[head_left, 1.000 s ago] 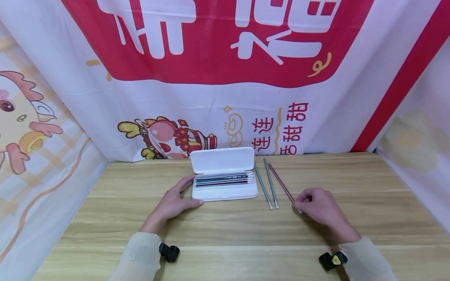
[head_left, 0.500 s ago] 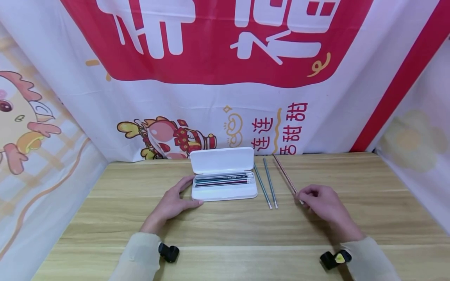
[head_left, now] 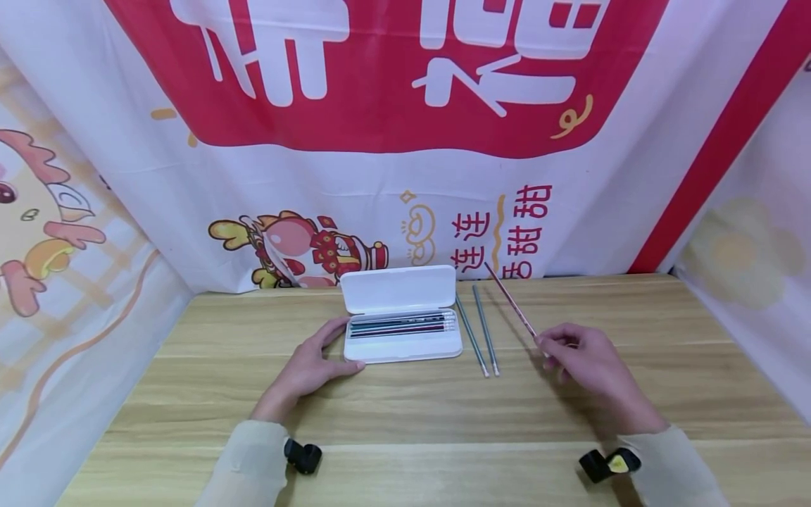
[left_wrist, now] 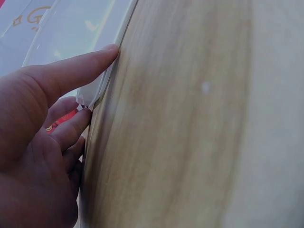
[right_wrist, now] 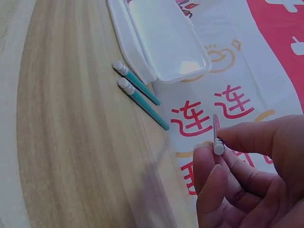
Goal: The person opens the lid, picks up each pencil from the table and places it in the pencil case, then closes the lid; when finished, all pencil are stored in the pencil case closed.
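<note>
A white pencil case [head_left: 405,350] lies with its lid [head_left: 399,290] raised, several pencils [head_left: 399,327] lying lengthwise inside. My left hand [head_left: 309,367] holds the case's left end; in the left wrist view its thumb [left_wrist: 78,69] lies along the front edge and the other fingers are at the end. Between thumb and fingers, my right hand [head_left: 586,359] pinches a dark red pencil [head_left: 512,303] near its white eraser end [right_wrist: 219,148]. The pencil points up and away to the left, raised above the table. Two teal pencils [right_wrist: 142,102] lie side by side right of the case.
The wooden table [head_left: 405,422] ends at a printed cloth backdrop [head_left: 380,176] just behind the case. More printed cloth hangs along the left [head_left: 82,296] and right sides. Each sleeve carries a small black camera [head_left: 303,456] at the wrist.
The right hand has lifted the dark red pencil off the table, its far tip swinging up in front of the backdrop. The left hand and the case have stayed in place.
</note>
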Available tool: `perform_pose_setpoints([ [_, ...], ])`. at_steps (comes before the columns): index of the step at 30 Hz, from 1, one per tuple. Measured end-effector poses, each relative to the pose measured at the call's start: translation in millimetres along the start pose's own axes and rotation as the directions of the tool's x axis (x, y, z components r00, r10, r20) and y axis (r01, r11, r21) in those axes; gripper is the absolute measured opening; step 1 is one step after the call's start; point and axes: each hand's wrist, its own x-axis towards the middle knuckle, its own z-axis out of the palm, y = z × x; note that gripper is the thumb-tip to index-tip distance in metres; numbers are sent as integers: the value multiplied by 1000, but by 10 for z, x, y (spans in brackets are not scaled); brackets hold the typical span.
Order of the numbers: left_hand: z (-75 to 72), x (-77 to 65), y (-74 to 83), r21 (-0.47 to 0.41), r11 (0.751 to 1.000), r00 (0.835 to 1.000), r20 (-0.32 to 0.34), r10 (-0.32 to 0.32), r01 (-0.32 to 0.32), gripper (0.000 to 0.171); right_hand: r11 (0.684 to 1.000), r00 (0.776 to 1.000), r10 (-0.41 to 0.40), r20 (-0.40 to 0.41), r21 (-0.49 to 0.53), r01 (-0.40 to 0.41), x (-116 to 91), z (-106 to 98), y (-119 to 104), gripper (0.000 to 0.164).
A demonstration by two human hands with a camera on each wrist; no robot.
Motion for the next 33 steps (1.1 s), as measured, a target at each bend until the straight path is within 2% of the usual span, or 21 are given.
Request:
perform_pose_setpoints([
  [11, -4, 4, 9, 2, 1000, 1000, 2, 3, -3, 88, 1000, 1000, -26, 5, -9, 26, -48, -31, -76, 40],
  [17, -11, -1, 2, 0, 1000, 1000, 4, -3, 3, 88, 994, 994, -105, 14, -27, 105, -67, 12, -188, 36],
  [27, -9, 9, -18, -13, 1000, 1000, 4, -3, 3, 88, 957, 961, -277, 20, -87, 277, 31, 150, -525, 21],
  [33, -9, 6, -16, -18, 1000, 1000, 4, 1, -1, 88, 926, 933, -353, 73, -115, 359, 175, 257, -710, 15],
])
